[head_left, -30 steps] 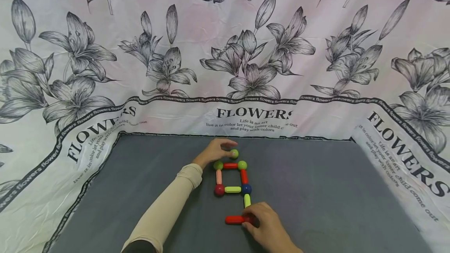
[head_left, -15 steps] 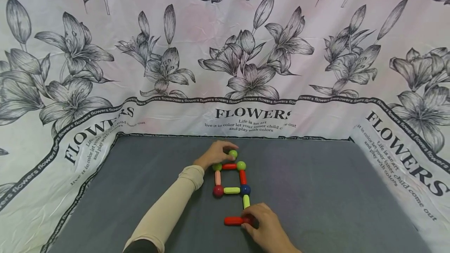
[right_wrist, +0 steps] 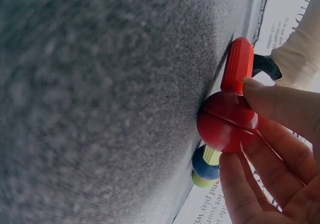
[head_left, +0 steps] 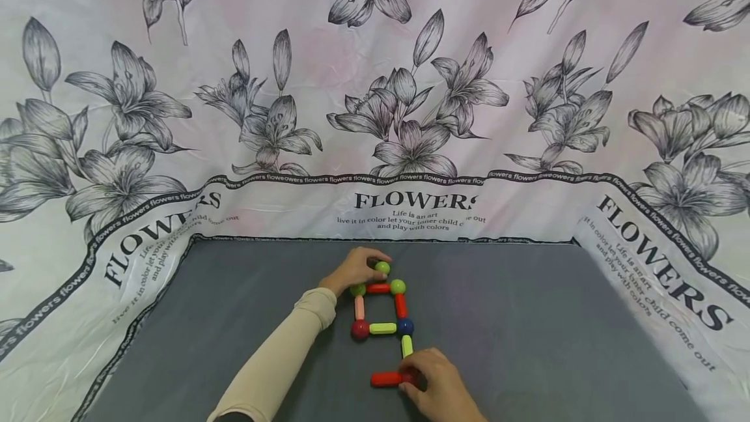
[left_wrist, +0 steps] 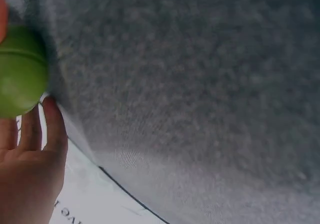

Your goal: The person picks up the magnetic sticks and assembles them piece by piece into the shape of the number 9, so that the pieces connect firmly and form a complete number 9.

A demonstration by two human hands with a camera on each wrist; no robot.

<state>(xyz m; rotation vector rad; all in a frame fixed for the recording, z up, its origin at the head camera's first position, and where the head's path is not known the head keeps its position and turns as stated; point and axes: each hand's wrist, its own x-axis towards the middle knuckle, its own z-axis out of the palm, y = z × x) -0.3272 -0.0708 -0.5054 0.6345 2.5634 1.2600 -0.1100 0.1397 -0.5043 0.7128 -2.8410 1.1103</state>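
Far out on the grey mat, my left hand (head_left: 354, 269) pinches a lime green ball (head_left: 383, 267) between thumb and fingers; the left wrist view shows a green ball (left_wrist: 21, 77) at its left edge. Below it lies a square of magnetic rods and balls, with a dark red ball (head_left: 360, 329), a blue ball (head_left: 405, 327) and two green corner balls. A yellow-green rod (head_left: 407, 346) runs from the blue ball toward me. At its near end my right hand (head_left: 441, 384) grips a red ball (right_wrist: 227, 121), which a red rod (right_wrist: 237, 64) meets.
The grey mat (head_left: 545, 337) spreads out on both sides of the rods and balls. White cloth with black flower drawings (head_left: 410, 148) stands behind the mat and along its sides.
The head view has tilted up a little, so everything sits lower in it. Both hands keep their holds, and the green ball stays nearly in place beyond the square.
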